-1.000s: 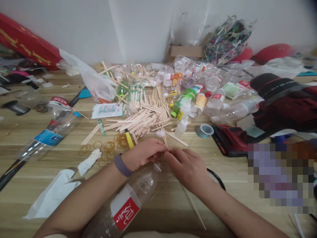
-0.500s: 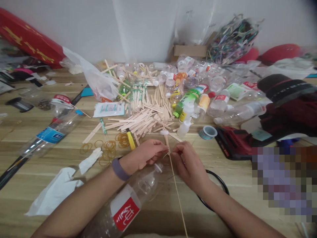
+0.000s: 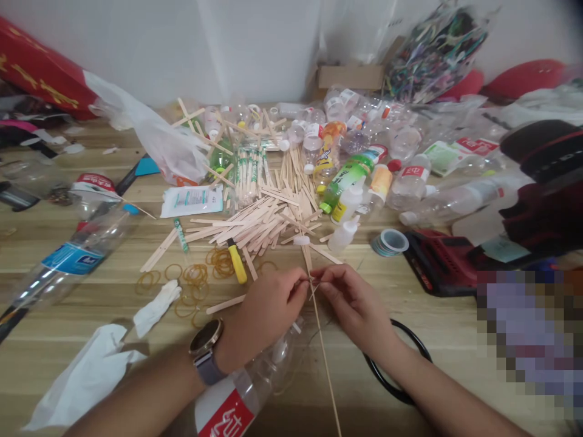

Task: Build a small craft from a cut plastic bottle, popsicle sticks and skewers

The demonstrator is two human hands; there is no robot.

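A long thin wooden stick (image 3: 325,352) runs from the bottom edge up between my hands. A thin dark strand, wire or thread, crosses it. My left hand (image 3: 277,303), with a watch on its wrist, pinches the strand close to the stick's left side. On the right side, my right hand (image 3: 348,297) pinches the strand between thumb and forefinger. A white bottle cap (image 3: 301,241) sits just beyond the fingertips, near flat craft sticks. Beneath my left wrist lies a clear plastic bottle (image 3: 230,406) with a red and white label, partly hidden by the arm.
Loose craft sticks (image 3: 259,221) are heaped ahead, with many plastic bottles (image 3: 348,176) behind. Rubber bands (image 3: 194,279) and a yellow-handled tool (image 3: 237,262) lie left. A tape-like roll (image 3: 390,241), a red and black power tool (image 3: 437,261) and a black cable loop (image 3: 387,382) are right.
My left hand has rolled over, bringing the watch face into view, and its fingers have come to the stick. My right fingertips have closed in on the strand. The view has shifted slightly.
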